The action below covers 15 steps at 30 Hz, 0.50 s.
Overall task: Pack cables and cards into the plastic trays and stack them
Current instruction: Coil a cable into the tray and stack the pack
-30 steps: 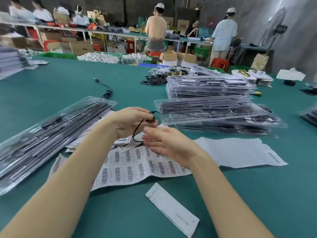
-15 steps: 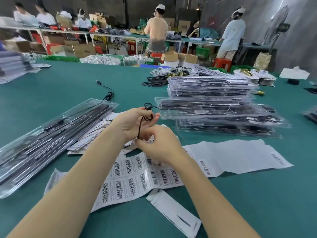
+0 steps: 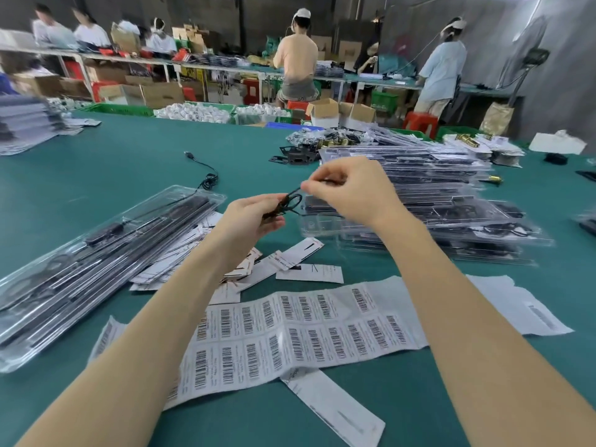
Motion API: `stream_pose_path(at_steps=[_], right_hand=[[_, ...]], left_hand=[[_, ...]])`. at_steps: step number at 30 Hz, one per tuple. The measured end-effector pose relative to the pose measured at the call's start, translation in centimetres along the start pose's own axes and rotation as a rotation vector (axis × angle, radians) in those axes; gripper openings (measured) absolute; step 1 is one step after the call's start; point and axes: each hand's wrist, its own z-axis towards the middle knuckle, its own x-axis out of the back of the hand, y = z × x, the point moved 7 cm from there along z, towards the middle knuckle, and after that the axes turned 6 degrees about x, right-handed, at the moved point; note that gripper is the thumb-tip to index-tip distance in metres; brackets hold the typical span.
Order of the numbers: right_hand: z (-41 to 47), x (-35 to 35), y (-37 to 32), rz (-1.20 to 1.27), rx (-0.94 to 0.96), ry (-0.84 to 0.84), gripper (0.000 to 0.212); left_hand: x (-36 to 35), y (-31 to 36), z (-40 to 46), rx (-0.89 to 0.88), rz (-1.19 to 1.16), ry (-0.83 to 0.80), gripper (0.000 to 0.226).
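Note:
My left hand (image 3: 254,217) holds a small coiled black cable (image 3: 288,203) above the green table. My right hand (image 3: 350,191) pinches the cable's free end, a little higher and to the right. Behind my right hand lies a stack of clear plastic trays (image 3: 451,217) holding black parts. More filled trays (image 3: 96,262) lie at the left. White cards (image 3: 290,262) are scattered under my left wrist. A second black cable (image 3: 206,175) lies loose on the table farther back.
Sheets of barcode labels (image 3: 290,337) lie between my forearms, with white paper (image 3: 522,308) at the right and a narrow strip (image 3: 335,411) near the front. Another tray pile (image 3: 403,159) and small black parts (image 3: 296,156) sit behind. People work at benches beyond the table.
Both hands have risen from the label sheets. My right hand moved up and to the right, drawing the cable's end out of the coil held by my left hand.

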Motion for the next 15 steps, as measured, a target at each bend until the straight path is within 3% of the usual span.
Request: stream_pose_path(at_steps=[4, 8, 12, 15], right_hand=[[3.3, -1.6, -0.2, -0.006, -0.051, 0.012, 0.017], [3.8, -5.0, 1.2, -0.064, -0.211, -0.151, 0.021], [2.1, -5.4, 3.0, 0.276, -0.446, -0.182, 0.013], [1.6, -3.9, 3.0, 0.18, -0.364, -0.142, 0.012]], left_hand=[[0.1, -0.1, 0.0, -0.003, -0.015, -0.022, 0.021], [0.0, -0.8, 0.1, 0.021, -0.195, -0.045, 0.016], [0.6, -1.1, 0.5, 0.023, -0.361, 0.003, 0.027], [0.0, -1.4, 0.5, 0.056, -0.45, -0.032, 0.018]])
